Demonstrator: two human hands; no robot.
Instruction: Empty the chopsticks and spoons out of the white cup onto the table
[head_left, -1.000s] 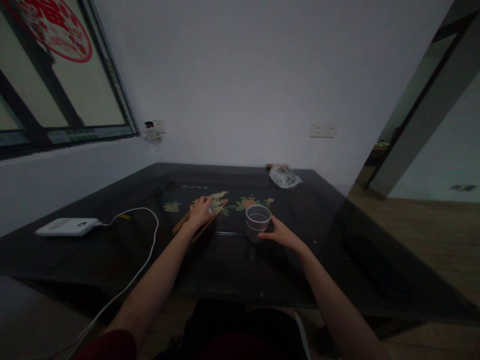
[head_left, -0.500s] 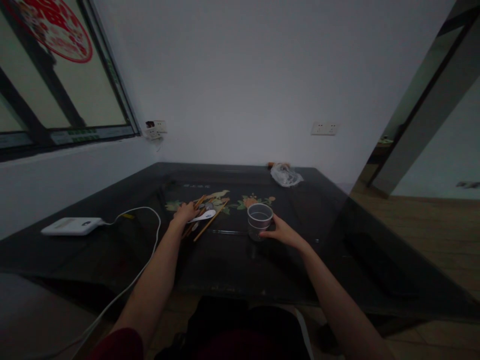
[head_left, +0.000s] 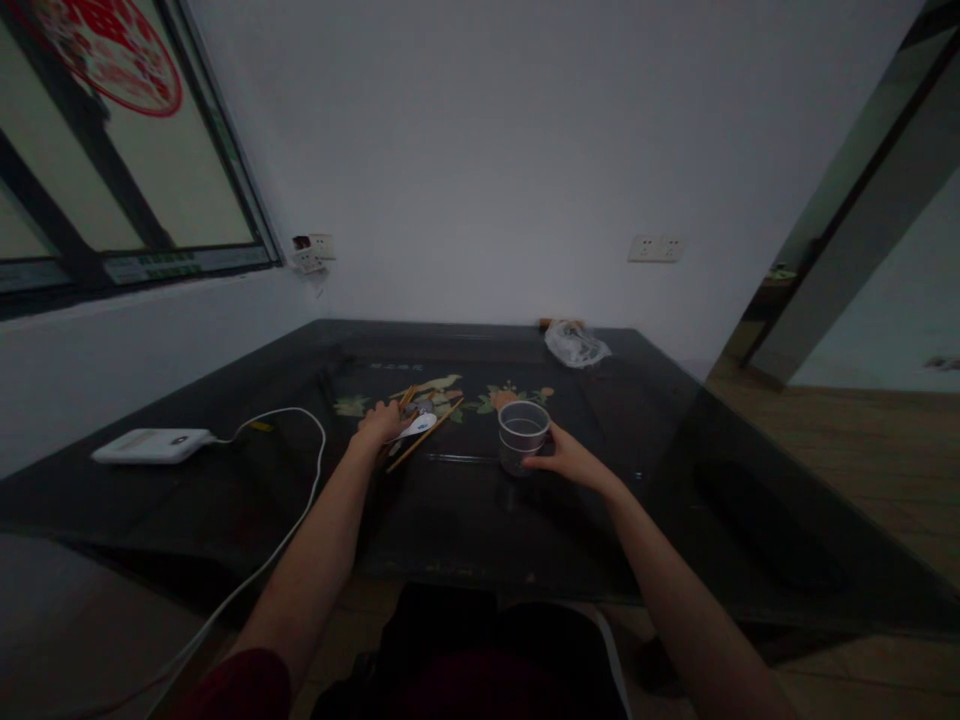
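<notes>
A clear plastic cup [head_left: 523, 433] stands upright on the dark glass-topped table [head_left: 465, 520]. My right hand [head_left: 564, 457] is wrapped round the cup's right side. To its left lie several wooden chopsticks [head_left: 424, 432] and a white spoon [head_left: 417, 425] in a loose pile. My left hand [head_left: 381, 423] rests on that pile with the fingers curled over the spoon and chopsticks; whether it grips them is not clear.
A white flat device [head_left: 152, 444] lies at the far left with a white cable [head_left: 300, 500] running to the table's front edge. A crumpled clear plastic bag [head_left: 574, 345] sits at the back near the wall. A window is on the left, a doorway on the right.
My left hand drew back a little off the pile, uncovering the white spoon among the chopsticks. My right hand stayed on the cup. The camera tilted slightly.
</notes>
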